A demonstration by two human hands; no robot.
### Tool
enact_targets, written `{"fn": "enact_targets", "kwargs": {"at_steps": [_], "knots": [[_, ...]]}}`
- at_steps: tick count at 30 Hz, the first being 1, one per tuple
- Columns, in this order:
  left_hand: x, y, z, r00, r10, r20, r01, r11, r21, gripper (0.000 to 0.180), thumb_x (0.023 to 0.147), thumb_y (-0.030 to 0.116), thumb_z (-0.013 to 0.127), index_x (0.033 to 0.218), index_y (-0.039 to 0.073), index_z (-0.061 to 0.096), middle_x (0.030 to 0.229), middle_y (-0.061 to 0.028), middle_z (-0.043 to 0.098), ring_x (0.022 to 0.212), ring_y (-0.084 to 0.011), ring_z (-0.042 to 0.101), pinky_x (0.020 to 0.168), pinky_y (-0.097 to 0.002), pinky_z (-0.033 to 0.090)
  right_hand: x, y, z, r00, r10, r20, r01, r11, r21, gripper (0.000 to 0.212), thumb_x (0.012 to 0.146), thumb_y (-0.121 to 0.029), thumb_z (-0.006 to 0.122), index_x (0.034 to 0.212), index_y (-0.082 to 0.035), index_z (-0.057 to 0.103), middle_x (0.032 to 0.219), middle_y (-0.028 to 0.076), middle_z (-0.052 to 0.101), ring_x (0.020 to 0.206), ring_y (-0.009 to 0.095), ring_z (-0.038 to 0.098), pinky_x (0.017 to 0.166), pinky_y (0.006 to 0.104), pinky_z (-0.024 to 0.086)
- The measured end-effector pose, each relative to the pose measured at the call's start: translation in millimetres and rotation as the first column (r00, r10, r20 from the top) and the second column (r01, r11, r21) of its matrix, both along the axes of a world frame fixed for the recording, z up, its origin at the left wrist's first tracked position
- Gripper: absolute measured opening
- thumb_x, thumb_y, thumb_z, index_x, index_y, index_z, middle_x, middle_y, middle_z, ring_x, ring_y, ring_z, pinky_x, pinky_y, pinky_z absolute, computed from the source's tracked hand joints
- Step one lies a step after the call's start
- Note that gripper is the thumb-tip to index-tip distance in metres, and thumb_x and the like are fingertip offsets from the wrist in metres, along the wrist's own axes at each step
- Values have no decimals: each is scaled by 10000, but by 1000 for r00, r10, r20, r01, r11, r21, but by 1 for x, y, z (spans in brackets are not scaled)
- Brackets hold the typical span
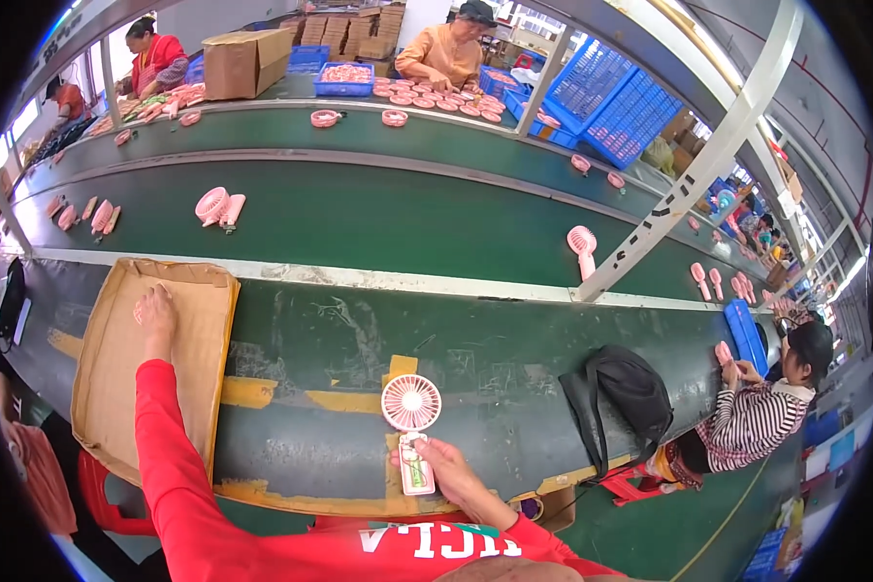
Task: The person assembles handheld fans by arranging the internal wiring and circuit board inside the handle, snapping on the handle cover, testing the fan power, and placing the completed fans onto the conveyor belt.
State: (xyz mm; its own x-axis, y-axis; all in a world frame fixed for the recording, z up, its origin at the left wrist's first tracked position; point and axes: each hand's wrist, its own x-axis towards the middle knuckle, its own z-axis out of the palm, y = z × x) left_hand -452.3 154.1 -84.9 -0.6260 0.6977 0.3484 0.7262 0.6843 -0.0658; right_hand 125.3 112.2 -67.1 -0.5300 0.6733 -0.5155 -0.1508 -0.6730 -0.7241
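My right hand (451, 472) grips the white handle of a small pink hand-held fan (411, 407), which lies flat on the green worktable (359, 349) in front of me. My left hand (155, 315), on a red-sleeved arm, rests flat with fingers spread on an open, shallow cardboard tray (116, 388) at my left. Nothing is in that hand.
A green conveyor belt (378, 218) beyond the table carries pink fans (218, 207) (582, 247). A black bag (623, 393) sits at my right. A seated person in stripes (761, 417) works at right; other workers, blue crates (616, 107) and a cardboard box (245, 60) are across.
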Motion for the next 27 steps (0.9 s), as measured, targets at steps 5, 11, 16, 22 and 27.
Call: {"fn": "enact_targets", "kwargs": {"at_steps": [5,11,16,22,27], "knots": [[3,-29,-6,994,-88,-63,94,992,87,197,886,169,492,1004,28,561,968,-192,614,950,-384,549,795,-428,443,-1,-5,0,997,0,-76,-2,1000,-22,337,948,-221,466,1140,55,492,1048,172,619,935,208,631,798,303,529],[140,-35,94,653,-520,551,49,755,654,214,873,173,570,1011,10,569,773,-48,600,709,-132,552,626,-291,441,3,-8,-8,995,-51,-90,47,997,-56,316,937,-218,492,1104,47,527,1009,140,636,877,176,638,750,285,533],[270,-63,58,-87,-748,658,-316,647,694,199,856,104,569,1034,17,541,882,-42,601,765,-102,576,674,-238,470,1,-6,-7,989,-98,-109,107,991,76,301,936,-171,456,1126,52,522,1001,144,635,908,194,631,805,304,520],[359,-96,31,-285,-594,752,-471,770,430,200,890,117,547,1033,-20,516,954,-104,613,830,-170,619,744,-283,513,-7,6,-1,988,-106,-111,114,991,67,325,949,-202,459,1139,58,508,1032,160,626,942,203,626,805,295,522],[355,-138,49,50,-175,983,159,973,165,240,861,157,601,1019,-20,563,798,-75,653,684,-167,634,615,-283,512,-6,-1,-7,984,-140,-112,143,990,14,324,955,-211,453,1140,51,501,1045,156,617,960,204,623,797,291,528]]}}
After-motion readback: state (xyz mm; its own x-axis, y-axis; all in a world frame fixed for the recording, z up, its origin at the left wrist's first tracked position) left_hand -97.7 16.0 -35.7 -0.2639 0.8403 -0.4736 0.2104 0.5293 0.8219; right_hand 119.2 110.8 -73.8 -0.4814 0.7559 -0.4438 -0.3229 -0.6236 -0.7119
